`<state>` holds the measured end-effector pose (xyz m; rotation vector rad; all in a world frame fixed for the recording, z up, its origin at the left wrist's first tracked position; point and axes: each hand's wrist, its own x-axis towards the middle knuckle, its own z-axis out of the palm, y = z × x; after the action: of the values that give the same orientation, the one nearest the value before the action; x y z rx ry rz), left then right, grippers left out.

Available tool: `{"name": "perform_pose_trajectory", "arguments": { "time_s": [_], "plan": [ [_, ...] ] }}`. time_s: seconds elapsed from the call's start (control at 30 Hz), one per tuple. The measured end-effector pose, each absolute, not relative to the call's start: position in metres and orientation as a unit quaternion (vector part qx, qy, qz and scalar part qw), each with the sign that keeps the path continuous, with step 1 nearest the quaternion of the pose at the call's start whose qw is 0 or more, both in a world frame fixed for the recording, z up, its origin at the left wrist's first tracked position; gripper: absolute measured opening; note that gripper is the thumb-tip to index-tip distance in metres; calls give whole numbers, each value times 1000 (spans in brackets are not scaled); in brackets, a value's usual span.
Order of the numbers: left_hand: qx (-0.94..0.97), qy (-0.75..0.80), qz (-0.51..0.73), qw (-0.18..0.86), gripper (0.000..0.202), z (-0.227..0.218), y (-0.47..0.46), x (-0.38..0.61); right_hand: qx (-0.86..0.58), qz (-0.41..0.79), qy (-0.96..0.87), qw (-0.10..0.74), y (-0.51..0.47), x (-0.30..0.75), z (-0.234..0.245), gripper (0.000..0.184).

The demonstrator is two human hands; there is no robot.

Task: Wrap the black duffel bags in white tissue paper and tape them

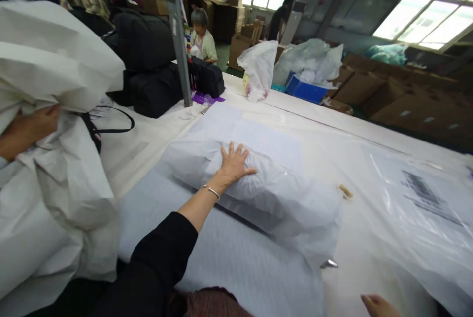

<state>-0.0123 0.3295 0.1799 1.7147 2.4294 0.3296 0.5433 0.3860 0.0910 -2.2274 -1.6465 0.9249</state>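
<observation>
- In the head view, a long, rounded bundle wrapped in thin white plastic point(291, 203) lies across the middle of the table, slanting from far left to near right, its surface creased.
- The left hand point(233, 165) rests palm down on top of the bundle, left of its middle, with fingers spread apart and the thumb out to the right; it grasps nothing. A thin silver bracelet point(211, 190) circles the wrist, below a black sleeve point(162, 245).
- The right hand point(379, 305) shows only in part at the near right edge, apart from the bundle; whether its fingers are apart or together I cannot tell.
- A pale, bluish-white sheet point(236, 263) lies flat on the near side of the bundle, and another flat white sheet point(271, 139) shows on its far side.
- Just beside the bundle's near right end lies a small, shiny metal object point(329, 264); farther right is a small tan piece point(345, 190).
- At the right, a clear plastic sheet with a dark printed block point(423, 189) lies on the white table point(314, 132).
- At the left, a co-worker's hand point(40, 124) grips a large, crumpled off-white sheet point(79, 203).
- Far left, black fabric bags point(155, 88) are piled beside a grey metal post point(179, 46).
</observation>
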Motion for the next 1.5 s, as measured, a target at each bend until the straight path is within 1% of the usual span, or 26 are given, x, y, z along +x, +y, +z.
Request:
{"name": "perform_pose_trajectory", "arguments": {
  "time_s": [0.1, 0.2, 0.23, 0.33, 0.4, 0.47, 0.57, 0.67, 0.73, 0.83, 0.9, 0.97, 1.07, 1.17, 1.23, 1.3, 1.37, 1.4, 1.43, 1.5],
  "plan": [
    [575, 803, 142, 67, 86, 175, 330, -10, -749, 197, -626, 84, 422, 518, 144, 15],
    [570, 803, 164, 58, 86, 170, 331, -9, -687, 193, -696, 81, 453, 430, 211, 25],
    [568, 803, 169, 56, 86, 169, 331, -9, -652, 197, -724, 104, 459, 391, 232, 29],
    [568, 802, 179, 52, 85, 169, 331, -9, -505, 287, -806, 115, 462, 271, 281, 36],
    [574, 798, 177, 53, 87, 170, 330, -8, -397, 354, -842, 90, 457, 198, 298, 38],
    [578, 796, 171, 56, 90, 172, 330, -7, -306, 402, -862, 52, 452, 134, 305, 40],
    [571, 801, 170, 51, 93, 172, 331, -5, -203, 452, -868, -24, 450, 55, 297, 41],
    [562, 808, 172, 40, 94, 171, 331, -2, -149, 461, -865, -131, 460, -3, 275, 40],
    [562, 808, 175, 37, 94, 171, 330, -1, -132, 418, -875, -205, 473, -31, 258, 38],
    [561, 808, 177, 40, 94, 172, 329, -1, -121, 317, -893, -295, 492, -59, 238, 31],
    [559, 809, 175, 47, 95, 173, 328, -1, -114, 273, -895, -334, 501, -71, 231, 30],
    [560, 809, 171, 52, 96, 174, 328, -1, -102, 240, -897, -357, 505, -79, 229, 30],
    [565, 807, 165, 56, 95, 175, 327, -1, -87, 183, -913, -354, 507, -86, 232, 36],
    [569, 804, 161, 56, 95, 176, 326, -2, -71, 178, -923, -333, 513, -87, 229, 53],
    [571, 803, 159, 55, 95, 177, 326, -3, -75, 233, -914, -323, 520, -82, 217, 61],
    [571, 804, 158, 52, 95, 177, 326, -3, -97, 334, -885, -308, 526, -72, 196, 66],
    [570, 805, 156, 46, 96, 178, 325, -2, -133, 434, -846, -279, 531, -60, 172, 67],
    [570, 806, 157, 42, 96, 178, 325, -2, -163, 457, -837, -254, 533, -53, 162, 66],
    [569, 806, 158, 37, 96, 178, 324, -2, -202, 456, -838, -222, 535, -48, 154, 65],
    [567, 806, 163, 31, 94, 178, 324, -2, -289, 394, -860, -148, 538, -36, 148, 62]
  ]
}}
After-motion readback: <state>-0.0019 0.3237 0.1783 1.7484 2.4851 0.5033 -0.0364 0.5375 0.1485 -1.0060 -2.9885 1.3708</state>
